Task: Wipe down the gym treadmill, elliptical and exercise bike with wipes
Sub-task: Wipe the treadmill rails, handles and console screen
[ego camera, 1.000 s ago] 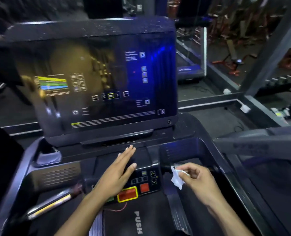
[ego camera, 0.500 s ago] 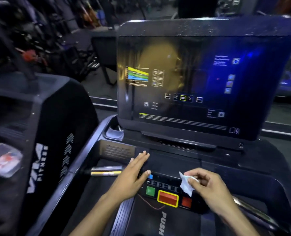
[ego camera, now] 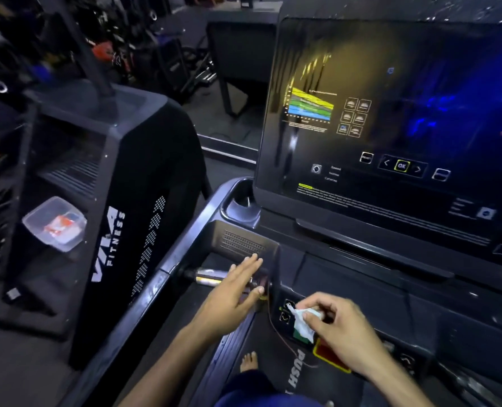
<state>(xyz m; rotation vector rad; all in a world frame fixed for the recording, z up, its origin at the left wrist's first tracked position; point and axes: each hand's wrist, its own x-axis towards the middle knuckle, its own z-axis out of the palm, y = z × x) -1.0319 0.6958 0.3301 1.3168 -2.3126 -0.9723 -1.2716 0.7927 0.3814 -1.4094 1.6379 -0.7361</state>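
Observation:
I stand at a black treadmill console (ego camera: pixel 346 277) with a large dark touchscreen (ego camera: pixel 390 121) showing a graph and icons. My right hand (ego camera: pixel 340 330) pinches a small crumpled white wipe (ego camera: pixel 304 321) over the button panel, just above the red stop button (ego camera: pixel 330 356). My left hand (ego camera: pixel 232 292) is flat with straight fingers, over the silver pulse-grip handle (ego camera: pixel 211 276) at the console's left side.
A second black machine marked VIVA FITNESS (ego camera: pixel 108 245) stands close on the left, with a clear plastic tub (ego camera: pixel 54 223) on it. Gym equipment crowds the dim background at upper left. My bare foot (ego camera: pixel 248 361) shows on the treadmill belt below.
The view has swung left. My left hand slid left from the middle of the console to the silver handle. My right hand moved the wipe left over the button panel.

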